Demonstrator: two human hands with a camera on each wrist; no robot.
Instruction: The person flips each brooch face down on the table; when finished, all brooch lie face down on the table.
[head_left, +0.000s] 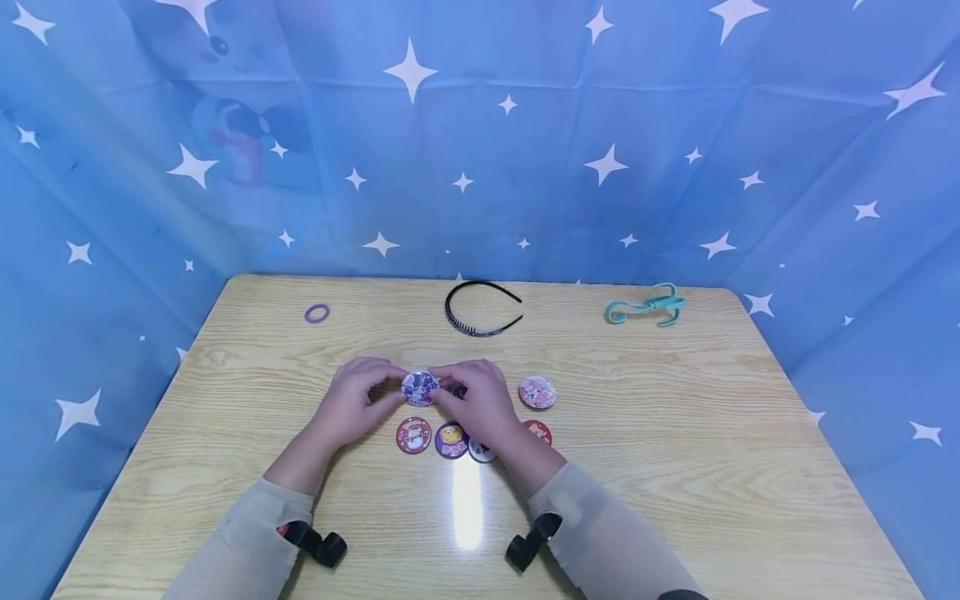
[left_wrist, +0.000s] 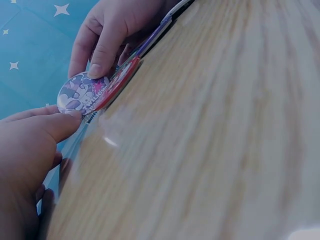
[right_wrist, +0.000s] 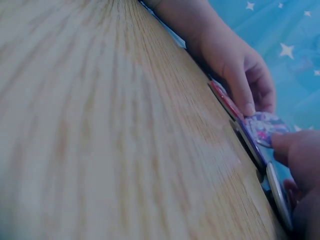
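A round purple-and-white button badge (head_left: 420, 388) with cartoon figures is held between both hands. My left hand (head_left: 362, 402) pinches its left edge with thumb and fingers. On the other side, my right hand (head_left: 478, 402) pinches the right edge, its thumb on the printed face in the left wrist view. Nearer me lie a red badge (head_left: 413, 435), a purple badge with a yellow figure (head_left: 451, 441) and a white badge (head_left: 481, 452), partly covered by the right hand. A dark badge (head_left: 456, 389) shows in part beneath the right fingers.
Right of the hands are a pink badge (head_left: 537, 392) and a red one (head_left: 538, 431), partly behind the right wrist. Along the table's (head_left: 675, 500) far side lie a purple hair tie (head_left: 317, 313), a black headband (head_left: 467, 330) and a teal claw-like clip (head_left: 647, 307). A blue star-patterned curtain (head_left: 480, 142) hangs behind.
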